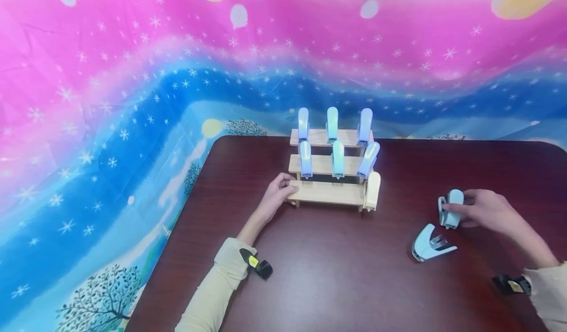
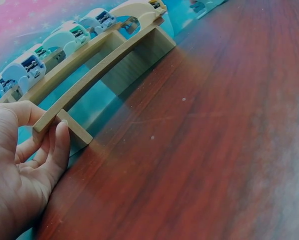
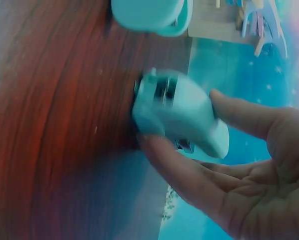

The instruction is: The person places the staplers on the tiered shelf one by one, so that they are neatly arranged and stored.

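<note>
My left hand (image 1: 280, 192) grips the left end of the lowest step of a three-step wooden display stand (image 1: 328, 193). In the left wrist view, thumb and fingers (image 2: 62, 137) close round the board's end beside its leg. Off to the right, my right hand (image 1: 489, 208) holds a light blue-green stapler (image 1: 454, 209) between thumb and fingers; it looks blurred in the right wrist view. A second light blue stapler (image 1: 426, 246) lies on its side on the table just in front of it. A cream stapler (image 1: 372, 191) stands at the right end of the lowest step.
Three staplers stand on the top step, among them a mint one (image 1: 332, 124), and three on the middle step, including another mint one (image 1: 338, 159). The dark red-brown table (image 1: 328, 273) carries everything. Behind it hangs a pink and blue printed cloth (image 1: 283, 51).
</note>
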`<act>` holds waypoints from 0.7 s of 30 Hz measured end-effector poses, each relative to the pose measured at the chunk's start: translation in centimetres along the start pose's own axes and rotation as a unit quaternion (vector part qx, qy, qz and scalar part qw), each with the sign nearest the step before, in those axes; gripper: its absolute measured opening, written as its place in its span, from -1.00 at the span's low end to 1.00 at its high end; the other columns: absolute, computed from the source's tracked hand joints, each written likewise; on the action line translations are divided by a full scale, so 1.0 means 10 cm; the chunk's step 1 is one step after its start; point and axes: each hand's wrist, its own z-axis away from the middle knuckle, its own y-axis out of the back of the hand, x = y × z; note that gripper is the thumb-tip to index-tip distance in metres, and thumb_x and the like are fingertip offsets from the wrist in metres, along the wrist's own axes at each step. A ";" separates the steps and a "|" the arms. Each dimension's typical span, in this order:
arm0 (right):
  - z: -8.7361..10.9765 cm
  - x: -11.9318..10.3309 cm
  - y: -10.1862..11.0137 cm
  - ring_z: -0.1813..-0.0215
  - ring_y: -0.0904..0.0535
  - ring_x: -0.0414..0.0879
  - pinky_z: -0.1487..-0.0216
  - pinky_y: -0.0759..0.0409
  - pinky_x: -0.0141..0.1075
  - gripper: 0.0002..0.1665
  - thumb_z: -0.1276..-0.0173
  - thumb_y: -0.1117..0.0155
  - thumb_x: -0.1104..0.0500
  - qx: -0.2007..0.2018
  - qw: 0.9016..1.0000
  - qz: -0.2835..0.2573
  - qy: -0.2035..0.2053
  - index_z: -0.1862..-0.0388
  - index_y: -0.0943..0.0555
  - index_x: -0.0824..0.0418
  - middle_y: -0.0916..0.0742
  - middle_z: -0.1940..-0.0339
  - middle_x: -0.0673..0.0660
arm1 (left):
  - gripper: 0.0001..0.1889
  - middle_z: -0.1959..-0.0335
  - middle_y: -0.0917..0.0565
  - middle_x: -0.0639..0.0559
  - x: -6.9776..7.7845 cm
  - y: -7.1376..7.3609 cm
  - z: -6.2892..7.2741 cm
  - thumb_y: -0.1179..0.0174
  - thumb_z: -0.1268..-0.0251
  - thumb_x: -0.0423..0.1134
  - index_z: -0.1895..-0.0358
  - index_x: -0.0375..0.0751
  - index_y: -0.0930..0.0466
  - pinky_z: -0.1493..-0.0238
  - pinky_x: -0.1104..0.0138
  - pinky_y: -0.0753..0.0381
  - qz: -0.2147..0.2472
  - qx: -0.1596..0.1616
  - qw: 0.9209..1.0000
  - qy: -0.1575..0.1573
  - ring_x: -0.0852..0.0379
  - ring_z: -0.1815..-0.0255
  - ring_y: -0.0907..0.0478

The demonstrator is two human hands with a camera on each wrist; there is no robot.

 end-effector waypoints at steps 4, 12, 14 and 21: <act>-0.06 -0.09 -0.05 0.43 -0.61 -0.01 0.51 -0.61 -0.26 -0.46 -0.46 -0.36 0.08 0.058 0.996 0.053 0.038 0.09 -0.54 0.63 -0.71 0.45 0.17 | -0.68 0.23 -0.57 -0.06 0.00 -0.01 0.01 -0.21 -0.26 -0.39 -0.06 -0.40 -0.49 0.32 0.41 -0.60 -0.002 0.002 1.000 -0.003 0.16 0.31 -0.53; -0.12 -0.31 -0.03 0.46 -0.66 0.05 0.51 -0.48 -0.36 -0.56 -0.49 -0.33 0.06 0.148 0.987 0.033 0.053 0.25 -0.63 0.51 -0.70 0.57 0.16 | -0.65 0.20 -0.57 -0.10 -0.03 -0.03 -0.01 -0.21 -0.30 -0.40 -0.12 -0.44 -0.45 0.39 0.34 -0.69 0.018 -0.018 1.000 0.001 0.13 0.36 -0.57; -0.08 -0.43 0.00 0.41 -0.76 0.03 0.47 -0.53 -0.45 -0.45 -0.49 -0.34 0.01 0.163 0.986 0.004 0.044 0.05 -0.62 0.57 -0.78 0.42 0.33 | -0.64 0.20 -0.57 -0.11 -0.03 -0.03 0.00 -0.21 -0.30 -0.40 -0.12 -0.44 -0.44 0.40 0.33 -0.69 0.017 -0.019 1.000 0.001 0.12 0.37 -0.57; 0.12 -0.98 -0.01 0.42 -0.74 -0.33 0.34 -0.45 -0.66 -0.30 -0.46 -0.37 -0.09 0.180 0.981 -0.050 0.060 -0.18 -0.57 0.53 -0.74 0.05 0.50 | -0.64 0.19 -0.57 -0.13 -0.01 0.01 0.01 -0.20 -0.28 -0.39 -0.11 -0.43 -0.45 0.41 0.32 -0.69 0.009 -0.014 1.000 -0.001 0.10 0.39 -0.58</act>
